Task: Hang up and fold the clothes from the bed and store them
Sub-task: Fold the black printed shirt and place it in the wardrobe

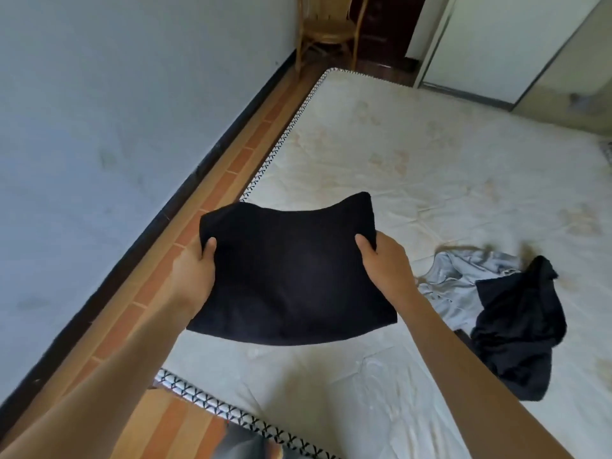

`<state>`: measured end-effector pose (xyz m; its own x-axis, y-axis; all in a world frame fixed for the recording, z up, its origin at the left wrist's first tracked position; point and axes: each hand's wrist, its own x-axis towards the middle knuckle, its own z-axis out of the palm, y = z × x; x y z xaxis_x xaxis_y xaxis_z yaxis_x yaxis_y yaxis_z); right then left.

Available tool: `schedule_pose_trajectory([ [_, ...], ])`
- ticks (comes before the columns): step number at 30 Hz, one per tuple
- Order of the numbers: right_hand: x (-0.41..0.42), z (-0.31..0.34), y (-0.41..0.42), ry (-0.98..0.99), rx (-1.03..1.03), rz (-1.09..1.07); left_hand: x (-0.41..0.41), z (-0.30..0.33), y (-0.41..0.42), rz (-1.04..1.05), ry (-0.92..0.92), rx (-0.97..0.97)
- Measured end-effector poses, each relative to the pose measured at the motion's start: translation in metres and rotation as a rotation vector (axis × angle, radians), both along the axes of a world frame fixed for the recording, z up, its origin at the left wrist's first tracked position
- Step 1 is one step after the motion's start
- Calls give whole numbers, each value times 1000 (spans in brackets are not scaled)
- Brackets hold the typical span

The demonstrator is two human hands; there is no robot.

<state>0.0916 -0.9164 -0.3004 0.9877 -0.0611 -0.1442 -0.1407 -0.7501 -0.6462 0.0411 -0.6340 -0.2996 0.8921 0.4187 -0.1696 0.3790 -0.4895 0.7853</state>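
Observation:
A folded black garment is held flat above the near left corner of the bed. My left hand grips its left edge, thumb on top. My right hand grips its right edge, thumb on top as well. To the right, on the mattress, a light grey garment lies crumpled. A second black garment lies bunched partly over it.
A white wall runs along the left, with a strip of brown tiled floor between it and the bed. A wicker chair stands in the far corner. White wardrobe doors stand beyond the bed's far right.

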Motion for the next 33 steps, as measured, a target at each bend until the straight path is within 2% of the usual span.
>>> schedule_pose_trajectory([
  [7,-37,68,67,39,50,190,-80,56,58,120,-78,-56],
  [15,-72,137,213,-44,103,361,-148,108,182,249,-197,-66],
  [24,-143,170,407,-80,172,521,-272,145,369,381,-251,-119],
  [33,-165,182,552,-85,169,641,-307,163,475,466,-272,-73],
])
